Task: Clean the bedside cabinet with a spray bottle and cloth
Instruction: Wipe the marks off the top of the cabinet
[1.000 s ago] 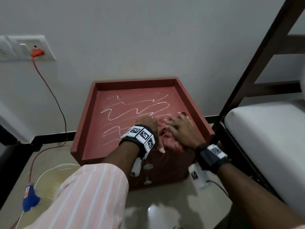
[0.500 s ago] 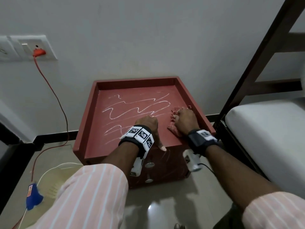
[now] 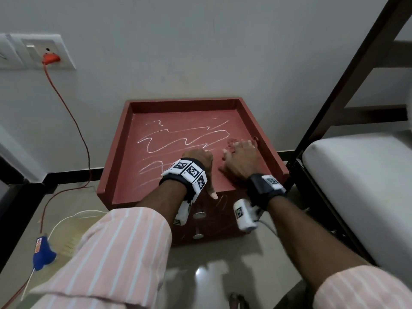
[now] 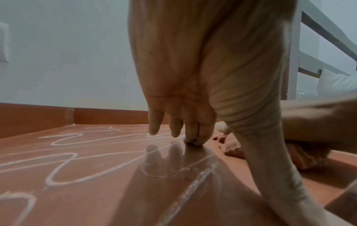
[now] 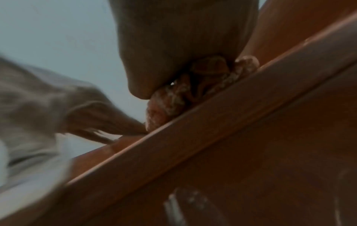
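Note:
The red bedside cabinet (image 3: 120, 166) has a rimmed top marked with white squiggles (image 3: 178, 139). My right hand (image 3: 239, 157) lies flat, fingers spread, pressing a crumpled pink cloth (image 3: 231, 141) onto the right side of the top, close to the right rim. In the right wrist view the cloth (image 5: 170, 97) is bunched under the palm, just behind the front edge. My left hand (image 3: 198, 160) holds nothing. Its fingertips (image 4: 193, 140) rest on the top left of the cloth (image 4: 230, 146), and its thumb hangs over the front edge. No spray bottle is in view.
A white mattress (image 3: 356, 186) on a dark bed frame (image 3: 334, 85) stands right against the cabinet. An orange cable (image 3: 73, 121) runs from a wall socket (image 3: 50, 58) to the floor, where a blue device (image 3: 42, 257) lies. Two metal knobs (image 3: 199, 215) stick out of the cabinet front.
My right hand has pushed the cloth from the front edge back along the right side of the top. The left hand has stayed in place.

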Demonstrator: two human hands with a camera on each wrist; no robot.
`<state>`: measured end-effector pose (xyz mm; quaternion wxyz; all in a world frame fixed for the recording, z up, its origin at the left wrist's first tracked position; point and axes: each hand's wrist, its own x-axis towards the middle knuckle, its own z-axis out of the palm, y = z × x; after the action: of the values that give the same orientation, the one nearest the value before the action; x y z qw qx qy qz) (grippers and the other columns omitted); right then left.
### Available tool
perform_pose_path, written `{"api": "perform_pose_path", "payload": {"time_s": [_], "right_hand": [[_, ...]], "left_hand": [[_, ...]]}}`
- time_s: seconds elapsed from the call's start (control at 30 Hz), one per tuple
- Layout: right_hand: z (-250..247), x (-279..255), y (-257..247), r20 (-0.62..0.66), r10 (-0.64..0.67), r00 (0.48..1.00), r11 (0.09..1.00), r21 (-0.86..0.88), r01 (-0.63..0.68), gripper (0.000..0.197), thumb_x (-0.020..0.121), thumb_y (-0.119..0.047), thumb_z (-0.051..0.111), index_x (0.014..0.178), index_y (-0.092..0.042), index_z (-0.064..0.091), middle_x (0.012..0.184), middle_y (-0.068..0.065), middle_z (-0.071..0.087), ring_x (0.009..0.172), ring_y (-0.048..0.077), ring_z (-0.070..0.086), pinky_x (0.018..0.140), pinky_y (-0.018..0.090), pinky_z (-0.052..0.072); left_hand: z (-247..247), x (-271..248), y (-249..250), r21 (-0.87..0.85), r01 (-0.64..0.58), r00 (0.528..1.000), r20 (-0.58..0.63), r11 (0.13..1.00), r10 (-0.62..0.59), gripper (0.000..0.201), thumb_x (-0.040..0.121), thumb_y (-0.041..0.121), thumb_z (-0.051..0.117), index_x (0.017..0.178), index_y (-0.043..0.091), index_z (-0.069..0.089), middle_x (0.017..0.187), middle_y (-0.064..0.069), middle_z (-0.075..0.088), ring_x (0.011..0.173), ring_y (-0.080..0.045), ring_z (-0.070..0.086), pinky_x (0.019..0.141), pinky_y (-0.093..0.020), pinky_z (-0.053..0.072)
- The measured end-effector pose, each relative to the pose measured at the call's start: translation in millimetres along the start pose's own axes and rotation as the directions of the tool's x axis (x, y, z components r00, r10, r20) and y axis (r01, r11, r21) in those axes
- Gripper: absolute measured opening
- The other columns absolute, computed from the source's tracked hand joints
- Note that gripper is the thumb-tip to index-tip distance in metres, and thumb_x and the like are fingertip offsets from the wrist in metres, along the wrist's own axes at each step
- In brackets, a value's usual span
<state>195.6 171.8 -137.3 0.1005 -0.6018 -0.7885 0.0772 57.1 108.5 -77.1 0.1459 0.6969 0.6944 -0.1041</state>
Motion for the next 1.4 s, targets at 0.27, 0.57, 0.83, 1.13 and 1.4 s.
{"api": "perform_pose_path", "payload": {"time_s": [0.27,0.57,0.83,1.13,1.4], "right_hand": [[-3,-78,26,-0.103,-0.382,0.918,0.906,0.154,0.394,0.036,0.1,-0.035,0.046,0.131,-0.021,0.058,0.141,0.002,0.054,0.132,0.019,0.046,0.113,0.041,0.034],[0,-57,-25,-0.152,-0.252,0.956,0.959,0.096,0.268,0.024,0.093,-0.034,0.056,0.09,-0.015,0.07,0.1,0.005,0.069,0.09,0.022,0.063,0.081,0.038,0.055],[-24,-14,23,-0.076,-0.059,0.995,0.998,-0.031,0.057,0.058,0.088,-0.068,0.046,0.107,-0.019,0.069,0.106,0.008,0.069,0.097,0.018,0.063,0.085,0.031,0.052],[-13,-37,18,0.111,-0.223,0.968,0.971,0.116,0.21,0.045,0.099,-0.047,0.045,0.143,-0.034,0.045,0.16,0.0,0.026,0.15,0.032,0.01,0.119,0.06,0.005],[-6,16,-16,0.302,-0.213,0.929,0.971,0.174,0.165,0.057,0.098,-0.051,0.044,0.146,-0.02,0.04,0.149,0.015,0.038,0.141,0.039,0.032,0.116,0.057,0.027]], "left_hand": [[3,5,-8,-0.013,-0.011,0.999,0.036,1.0,0.011,0.149,0.004,0.081,0.073,0.135,0.014,0.049,0.137,-0.007,0.056,0.123,-0.032,0.054,0.104,-0.046,0.046],[-1,-3,-1,-0.04,0.006,1.0,-0.006,0.999,-0.006,0.096,0.024,0.057,0.091,0.106,0.014,0.063,0.109,-0.009,0.069,0.1,-0.032,0.065,0.09,-0.043,0.055],[4,4,-3,-0.036,0.015,0.999,0.035,0.999,-0.014,0.15,0.004,0.07,0.08,0.137,0.012,0.045,0.149,-0.016,0.042,0.129,-0.037,0.05,0.106,-0.049,0.044],[5,3,-7,-0.049,-0.003,1.0,-0.008,0.999,0.003,0.112,0.029,0.059,0.091,0.123,0.013,0.053,0.127,-0.01,0.057,0.114,-0.034,0.058,0.098,-0.044,0.05],[4,3,-8,-0.085,-0.019,1.0,-0.006,0.996,0.019,0.105,0.034,0.052,0.094,0.123,0.011,0.056,0.13,-0.008,0.059,0.117,-0.031,0.058,0.101,-0.043,0.048]]}}
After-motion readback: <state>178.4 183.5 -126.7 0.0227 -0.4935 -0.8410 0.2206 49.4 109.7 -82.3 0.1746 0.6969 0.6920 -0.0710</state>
